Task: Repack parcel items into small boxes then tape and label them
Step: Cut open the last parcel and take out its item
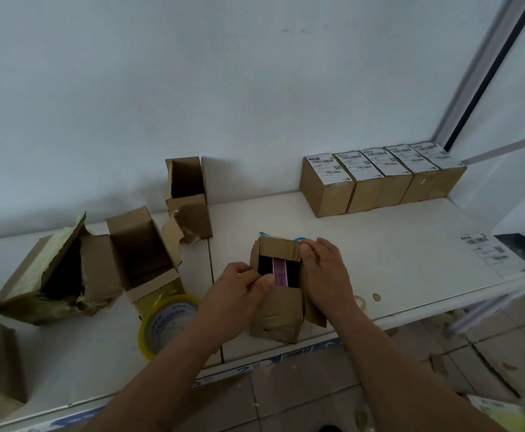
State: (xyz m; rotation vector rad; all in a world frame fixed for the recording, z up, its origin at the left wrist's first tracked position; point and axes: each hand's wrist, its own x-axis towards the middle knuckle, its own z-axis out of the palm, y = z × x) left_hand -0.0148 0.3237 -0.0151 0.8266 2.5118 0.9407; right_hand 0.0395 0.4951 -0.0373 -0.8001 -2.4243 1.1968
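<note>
A small cardboard box (pixel 276 294) is held at the lower centre of the frame, on the white table (pixel 395 244) near its front edge. Its top is open, and a black item with a pink strip (pixel 277 271) is seen inside it. The far flap is raised, and the near flap hangs down toward the viewer.

The left hand (pixel 239 288) is placed at the box's left side, its fingers curled and pinching the near edge of the item at the opening. The right hand (pixel 323 272) is laid against the right side of the box, its fingers bent over the far right corner and holding the box. Something blue (pixel 301 239) is partly hidden behind the box; what it is cannot be told.

A roll of yellow tape (pixel 164 322) is seen just left of the left forearm, touching an opened, empty box (pixel 142 251). A torn, larger box (pixel 46 275) lies further left, and another torn box (pixel 188 194) stands against the wall at centre. A row of five sealed, labelled boxes (pixel 379 182) is lined up at the upper right of the table, well apart from the hands. A loose label sheet (pixel 492 254) lies at the table's right edge
</note>
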